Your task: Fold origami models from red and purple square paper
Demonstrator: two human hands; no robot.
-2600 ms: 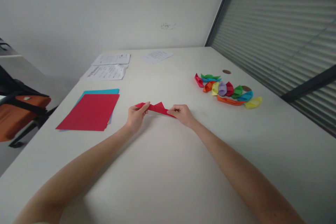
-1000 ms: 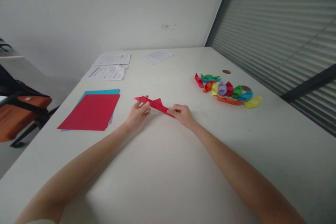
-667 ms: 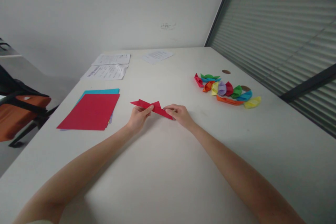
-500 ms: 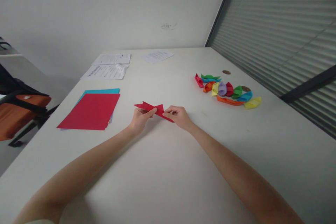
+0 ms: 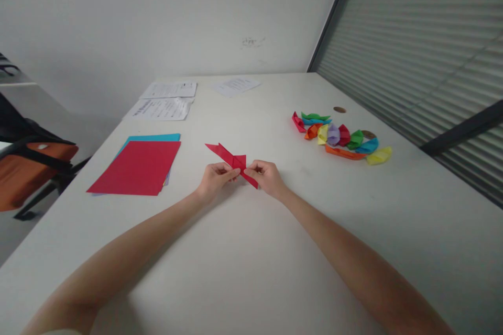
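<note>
A red folded paper (image 5: 239, 161), long and narrow with pointed ends and a flap standing up at its middle, is held between my two hands just over the white table (image 5: 243, 251). My left hand (image 5: 217, 178) pinches its lower middle between thumb and fingers. On the other side, my right hand (image 5: 266, 178) grips it near the flap, thumb and forefinger closed on the edge. It slants from upper left to lower right. Some of my fingers are hidden behind the paper.
To the left lies a stack of coloured sheets, a red sheet (image 5: 135, 167) on top. Several small folded paper pieces, such as an orange one (image 5: 345, 153), lie at the right. Printed papers (image 5: 167, 108) rest at the back. Blinds (image 5: 424, 47) line the right side; an orange chair (image 5: 39, 167) stands left.
The red folded paper has turned to a steeper slant, its left end higher and its right end lower. My left hand has slid its hold toward the middle, nearer my right hand.
</note>
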